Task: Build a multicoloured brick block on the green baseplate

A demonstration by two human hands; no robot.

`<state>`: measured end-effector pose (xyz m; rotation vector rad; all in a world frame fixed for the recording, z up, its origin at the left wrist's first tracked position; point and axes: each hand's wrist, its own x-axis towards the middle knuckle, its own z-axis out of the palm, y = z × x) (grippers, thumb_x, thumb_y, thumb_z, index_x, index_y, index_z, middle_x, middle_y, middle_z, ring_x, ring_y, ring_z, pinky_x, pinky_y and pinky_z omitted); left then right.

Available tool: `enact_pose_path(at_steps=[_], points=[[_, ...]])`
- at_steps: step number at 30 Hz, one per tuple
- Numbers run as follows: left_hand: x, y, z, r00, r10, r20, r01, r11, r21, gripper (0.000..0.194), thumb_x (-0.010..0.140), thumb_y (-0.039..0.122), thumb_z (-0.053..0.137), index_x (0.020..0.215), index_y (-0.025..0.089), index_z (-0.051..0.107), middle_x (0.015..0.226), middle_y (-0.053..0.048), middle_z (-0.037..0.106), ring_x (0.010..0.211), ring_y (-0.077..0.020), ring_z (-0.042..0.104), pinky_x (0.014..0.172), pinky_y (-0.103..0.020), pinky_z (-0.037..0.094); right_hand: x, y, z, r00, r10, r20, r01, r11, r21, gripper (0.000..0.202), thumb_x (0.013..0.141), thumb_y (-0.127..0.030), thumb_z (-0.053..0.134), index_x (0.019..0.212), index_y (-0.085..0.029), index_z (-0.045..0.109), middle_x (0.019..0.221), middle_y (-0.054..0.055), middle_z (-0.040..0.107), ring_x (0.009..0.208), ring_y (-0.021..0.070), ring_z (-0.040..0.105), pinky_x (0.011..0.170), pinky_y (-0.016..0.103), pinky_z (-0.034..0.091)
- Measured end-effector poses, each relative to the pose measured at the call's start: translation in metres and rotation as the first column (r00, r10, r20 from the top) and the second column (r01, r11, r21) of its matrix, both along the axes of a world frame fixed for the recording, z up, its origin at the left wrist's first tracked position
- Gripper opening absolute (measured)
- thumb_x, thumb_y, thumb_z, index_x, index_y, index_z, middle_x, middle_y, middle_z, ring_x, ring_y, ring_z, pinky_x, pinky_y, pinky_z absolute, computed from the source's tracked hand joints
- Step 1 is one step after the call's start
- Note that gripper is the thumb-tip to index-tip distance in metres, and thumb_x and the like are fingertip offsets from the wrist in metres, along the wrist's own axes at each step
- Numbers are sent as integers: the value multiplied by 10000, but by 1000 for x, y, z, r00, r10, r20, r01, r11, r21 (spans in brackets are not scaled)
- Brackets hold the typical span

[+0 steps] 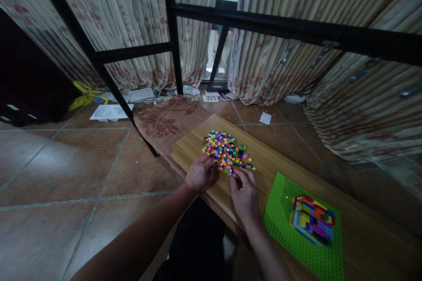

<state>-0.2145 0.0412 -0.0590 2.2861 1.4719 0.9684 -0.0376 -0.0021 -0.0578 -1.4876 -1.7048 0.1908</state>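
Note:
A loose pile of small multicoloured toy bricks (224,145) lies on the wooden board in front of me. My left hand (200,174) rests at the pile's near left edge with its fingers curled; whatever they hold, if anything, is hidden. At the near right edge, the thumb and forefinger of my right hand (245,193) come together around a small pink brick (234,175). Farther right, a green studded baseplate (280,210) carries a stacked block of many-coloured bricks (313,219), somewhat blurred.
The long wooden board (263,156) lies over a brown patterned cloth (165,123). Black metal bars (296,30) cross ahead, with curtains (263,52) behind. On the tiled floor are a white tray (110,113), a yellow bag (81,95) and a paper scrap (265,118).

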Motion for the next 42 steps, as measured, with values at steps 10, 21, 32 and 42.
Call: enact_pose_path(at_steps=[10, 21, 32, 42], points=[[1, 0, 2, 1000, 5, -17, -5, 1000, -10, 155, 768, 84, 439, 752, 192, 549, 835, -60, 570, 813, -181, 535, 773, -310, 461, -4, 16, -3, 992, -23, 124, 25, 999, -20, 216, 853, -209, 525, 1009, -193, 673, 1034, 104, 582, 995, 238, 536, 883, 399, 455], [1, -1, 4, 999, 8, -40, -8, 1000, -8, 153, 779, 93, 432, 743, 188, 547, 830, -67, 566, 799, -187, 524, 759, -319, 451, -8, 26, -1, 978, 22, 210, -25, 1000, 11, 191, 860, -207, 530, 975, -188, 682, 1039, 106, 586, 998, 242, 505, 873, 392, 421], [1, 0, 3, 999, 13, -39, -13, 1000, -2, 150, 776, 100, 436, 753, 191, 553, 833, -65, 571, 789, -184, 518, 737, -313, 448, -2, 31, 0, 962, 8, 272, -9, 1000, 3, 255, 928, -249, 439, 875, -184, 680, 1025, 107, 605, 925, 231, 495, 850, 385, 403], [1, 0, 4, 999, 4, -37, -4, 1000, -19, 137, 766, 96, 444, 754, 193, 541, 832, -65, 569, 802, -188, 523, 757, -321, 456, 2, 28, 4, 963, -13, 271, 3, 999, 35, 280, 934, -270, 445, 960, -200, 715, 1116, 106, 607, 974, 237, 501, 846, 386, 399]])
